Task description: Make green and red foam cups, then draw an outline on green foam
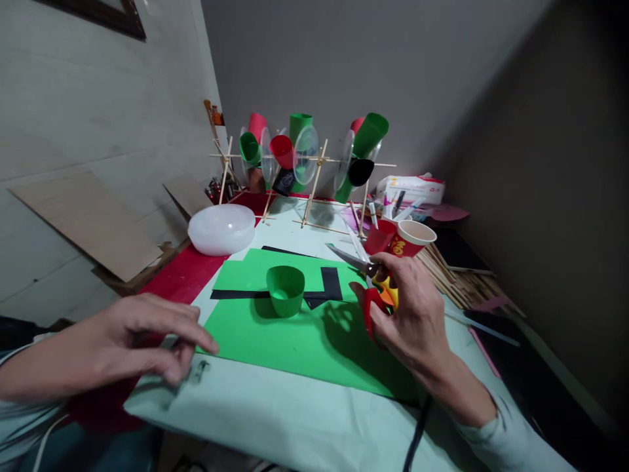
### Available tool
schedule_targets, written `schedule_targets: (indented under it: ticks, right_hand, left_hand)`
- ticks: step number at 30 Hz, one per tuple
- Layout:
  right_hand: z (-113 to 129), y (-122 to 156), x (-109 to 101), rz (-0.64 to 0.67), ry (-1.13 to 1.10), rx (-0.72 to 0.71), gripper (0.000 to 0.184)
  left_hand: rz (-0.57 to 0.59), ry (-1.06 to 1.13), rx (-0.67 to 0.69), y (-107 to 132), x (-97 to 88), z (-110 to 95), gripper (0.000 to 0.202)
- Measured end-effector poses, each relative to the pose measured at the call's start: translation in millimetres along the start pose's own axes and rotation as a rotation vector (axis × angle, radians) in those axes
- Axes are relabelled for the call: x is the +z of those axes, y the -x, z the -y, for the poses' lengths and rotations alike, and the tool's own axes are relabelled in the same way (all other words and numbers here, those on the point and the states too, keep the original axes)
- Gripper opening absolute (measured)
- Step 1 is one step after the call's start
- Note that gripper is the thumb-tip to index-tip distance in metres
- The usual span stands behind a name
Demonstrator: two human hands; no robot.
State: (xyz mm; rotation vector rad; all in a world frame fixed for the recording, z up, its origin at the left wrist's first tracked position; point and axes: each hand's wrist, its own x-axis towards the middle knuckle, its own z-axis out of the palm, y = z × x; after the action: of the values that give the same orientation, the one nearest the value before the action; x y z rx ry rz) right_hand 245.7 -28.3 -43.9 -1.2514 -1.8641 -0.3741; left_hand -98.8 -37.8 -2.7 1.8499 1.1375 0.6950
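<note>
My right hand [410,311] is closed around the red and orange handles of a pair of scissors [366,278], whose blades point left and away over the green paper sheet [295,341]. A green paper cup [285,290] stands upright on that sheet, left of the scissors. My left hand [147,334] hovers at the table's near left edge, fingers stretched out and loosely curved, holding nothing. Black paper strips [331,283] lie under and beside the green cup.
A red paper cup [410,239] stands just behind my right hand. A white plastic bowl [222,228] lies upside down at left. At the back stands a stick frame [314,180] carrying coloured cups and clear discs. Wooden sticks [457,275] lie at right.
</note>
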Motion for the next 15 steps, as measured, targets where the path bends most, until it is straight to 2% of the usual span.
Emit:
schedule_targets:
  ticks: [1,2,3,5,6,10,12,15]
  right_hand:
    - [-0.4,0.0,0.3,-0.003,-0.006,0.007,0.030]
    - [-0.8,0.0,0.6,-0.004,-0.011,0.014,0.028]
    - [-1.1,0.0,0.8,-0.006,-0.016,0.021,0.027]
    - [-1.5,0.2,1.5,-0.005,-0.026,0.033,0.026]
    - [-1.7,0.3,1.9,-0.002,-0.030,0.037,0.026]
    - [-1.8,1.1,3.4,0.019,-0.050,0.049,0.025]
    - [-1.7,1.3,3.4,0.023,-0.058,0.057,0.025]
    - [-1.6,1.2,2.8,0.025,-0.069,0.064,0.024]
  left_hand:
    - [0.119,-0.064,-0.006,-9.6,-5.1,-6.2,0.014]
    - [0.134,-0.074,0.014,-18.1,-8.9,-10.8,0.014]
    - [0.239,-0.083,0.043,-25.4,-10.9,-14.0,0.014]
    - [0.262,-0.091,0.065,-36.6,-9.1,-18.0,0.011]
    - [0.229,-0.106,0.063,-41.3,-5.9,-19.6,0.010]
    - [-0.067,-0.190,0.063,-64.8,11.8,-26.2,0.022]
    - [-0.106,-0.190,0.064,-80.7,17.9,-26.9,0.025]
    - [-0.083,-0.155,0.055,-101.1,19.4,-23.5,0.023]
